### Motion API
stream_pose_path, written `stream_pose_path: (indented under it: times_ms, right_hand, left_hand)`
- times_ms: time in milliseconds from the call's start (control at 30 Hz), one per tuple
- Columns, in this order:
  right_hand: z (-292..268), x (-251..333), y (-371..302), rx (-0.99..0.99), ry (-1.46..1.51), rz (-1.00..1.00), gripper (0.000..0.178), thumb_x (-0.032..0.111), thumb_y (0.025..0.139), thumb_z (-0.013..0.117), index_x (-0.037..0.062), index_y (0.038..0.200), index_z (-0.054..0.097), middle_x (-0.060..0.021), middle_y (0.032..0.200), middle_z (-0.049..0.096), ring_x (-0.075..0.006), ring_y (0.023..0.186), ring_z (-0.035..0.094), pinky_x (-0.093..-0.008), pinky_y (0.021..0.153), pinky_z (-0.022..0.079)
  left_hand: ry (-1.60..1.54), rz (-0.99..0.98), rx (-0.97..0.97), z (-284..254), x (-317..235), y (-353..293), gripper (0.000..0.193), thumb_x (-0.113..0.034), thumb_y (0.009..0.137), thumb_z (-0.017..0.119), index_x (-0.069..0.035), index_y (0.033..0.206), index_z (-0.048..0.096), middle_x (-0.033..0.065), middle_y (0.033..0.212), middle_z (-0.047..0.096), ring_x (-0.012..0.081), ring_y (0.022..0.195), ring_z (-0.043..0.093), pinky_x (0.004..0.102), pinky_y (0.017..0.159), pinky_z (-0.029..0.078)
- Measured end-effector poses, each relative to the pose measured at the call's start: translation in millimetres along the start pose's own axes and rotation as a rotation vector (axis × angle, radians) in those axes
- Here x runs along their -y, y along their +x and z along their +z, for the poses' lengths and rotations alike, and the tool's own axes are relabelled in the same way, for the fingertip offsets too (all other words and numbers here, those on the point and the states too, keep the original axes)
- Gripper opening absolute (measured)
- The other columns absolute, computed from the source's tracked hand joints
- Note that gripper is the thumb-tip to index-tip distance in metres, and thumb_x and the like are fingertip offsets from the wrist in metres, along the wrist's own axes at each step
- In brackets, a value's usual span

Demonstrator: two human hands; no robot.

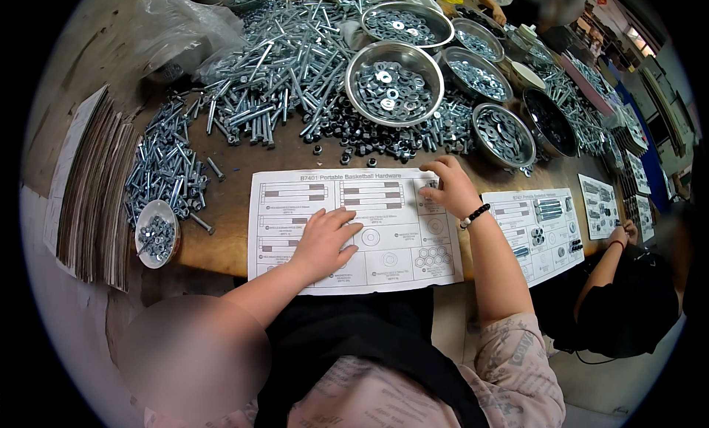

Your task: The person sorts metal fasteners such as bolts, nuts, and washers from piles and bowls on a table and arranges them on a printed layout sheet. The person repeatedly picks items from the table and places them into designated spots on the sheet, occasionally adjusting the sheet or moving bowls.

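A white printed hardware sheet [384, 269] with outline drawings lies at the table's front edge. My left hand [325, 240] rests flat on the sheet's middle left, fingers spread and holding nothing. At the upper right corner of the sheet is my right hand [452, 188], with a beaded bracelet at the wrist. Its thumb and forefinger curve apart over a printed box, where small dark and metallic pieces show, too small to name. Just beyond the sheet lie loose black-and-silver nuts [372, 162].
Beyond are heaped long bolts [281, 66] and a steel bowl of washers [394, 84]. Short bolts [166, 162] and a small white bowl [156, 234] lie left, near stacked cards [92, 192]. A hardware-covered sheet [532, 232] and a co-worker's arm [602, 269] are at right.
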State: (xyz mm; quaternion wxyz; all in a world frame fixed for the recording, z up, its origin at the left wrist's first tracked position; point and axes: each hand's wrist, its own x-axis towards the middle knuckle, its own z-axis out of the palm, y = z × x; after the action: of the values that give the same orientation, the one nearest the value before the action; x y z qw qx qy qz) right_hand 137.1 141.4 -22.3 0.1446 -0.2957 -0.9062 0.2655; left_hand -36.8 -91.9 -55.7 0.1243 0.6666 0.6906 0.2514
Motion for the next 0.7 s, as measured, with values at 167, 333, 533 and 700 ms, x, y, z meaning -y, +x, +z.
stream_pose_path:
  times_ms: [167, 333, 533, 700]
  right_hand:
    - [19.7, 26.1, 23.9, 0.041, -0.095, -0.063, 0.03, 0.023, 0.072, 0.068, 0.0125, 0.099, 0.061, -0.0095, 0.1, 0.055, -0.0288, 0.089, 0.057, -0.0364, 0.075, 0.047]
    - [56.6, 49.1, 55.8, 0.011, -0.158, -0.039, 0.028, 0.021, 0.074, 0.065, 0.0097, 0.098, 0.058, -0.0136, 0.093, 0.056, -0.032, 0.084, 0.057, -0.0395, 0.072, 0.048]
    - [87.4, 67.1, 80.4, 0.028, -0.255, 0.109, 0.026, 0.021, 0.077, 0.063, 0.0086, 0.098, 0.053, -0.0144, 0.096, 0.055, -0.0334, 0.084, 0.058, -0.0405, 0.071, 0.049]
    - [98.1, 66.5, 84.5, -0.018, -0.245, 0.042, 0.021, 0.017, 0.077, 0.061, 0.0115, 0.096, 0.054, -0.0143, 0.096, 0.054, -0.0329, 0.082, 0.059, -0.0408, 0.069, 0.049]
  left_hand:
    - [-0.133, -0.029, 0.007, -12.1, 0.3, 2.1, 0.039, -0.017, 0.076, 0.062, -0.007, 0.113, 0.055, 0.0114, 0.119, 0.05, 0.0286, 0.112, 0.046, 0.0418, 0.097, 0.034]
    - [-0.341, -0.208, -0.116, -33.1, 36.5, 30.6, 0.038, -0.017, 0.078, 0.06, -0.004, 0.113, 0.054, 0.0134, 0.11, 0.054, 0.0291, 0.101, 0.053, 0.0348, 0.087, 0.042]
    - [0.184, -0.252, -0.259, -41.6, 72.2, 80.4, 0.045, -0.027, 0.073, 0.067, -0.005, 0.111, 0.055, 0.0113, 0.103, 0.053, 0.0278, 0.098, 0.052, 0.0381, 0.083, 0.043]
    - [0.198, -0.333, -0.195, -31.3, 57.5, 109.4, 0.041, -0.03, 0.07, 0.07, -0.007, 0.102, 0.058, 0.0108, 0.1, 0.052, 0.0287, 0.096, 0.052, 0.0388, 0.081, 0.044]
